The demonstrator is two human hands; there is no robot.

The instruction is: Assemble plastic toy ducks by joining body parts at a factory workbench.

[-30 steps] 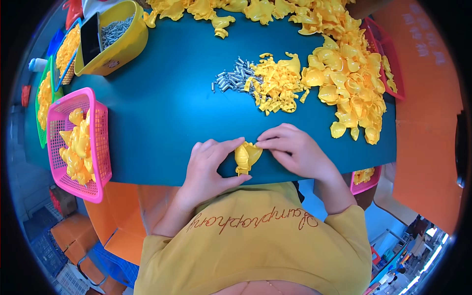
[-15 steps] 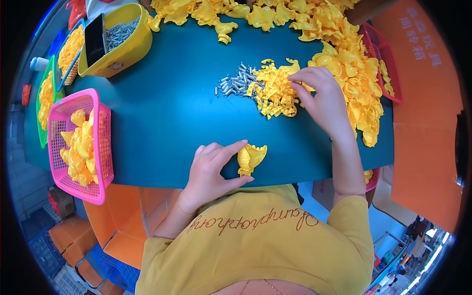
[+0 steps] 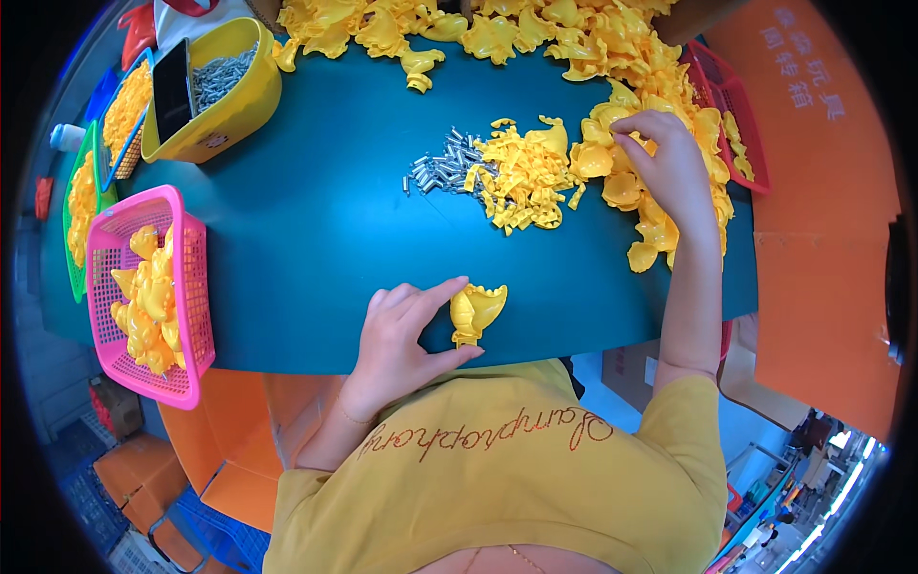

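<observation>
Near the table's front edge, my left hand (image 3: pixel 397 330) grips a hollow yellow plastic toy shell (image 3: pixel 475 313) between thumb and forefinger. The shell's open side, with a jagged rim, faces up. My right hand (image 3: pixel 666 163) is over the big heap of yellow plastic shells (image 3: pixel 660 215) on the right. Its thumb and forefinger are pinched close together at the heap; what sits between the tips is too small to make out. Mid-table lies a pile of small yellow plastic parts (image 3: pixel 526 177), touching a scatter of short silvery metal pins (image 3: pixel 448 165).
At the left stands a pink basket (image 3: pixel 199 287) of yellow toy pieces. Behind it are green (image 3: pixel 75 191) and blue (image 3: pixel 134 158) baskets of small yellow parts. A yellow tub (image 3: pixel 258 100) holds metal pieces, with a phone (image 3: pixel 173 89) against it. A red basket (image 3: pixel 732 91) stands far right.
My right hand has moved right and slightly away, from the small-parts pile to the shell heap. The left hand keeps its hold on the shell. The whole view has shifted a little.
</observation>
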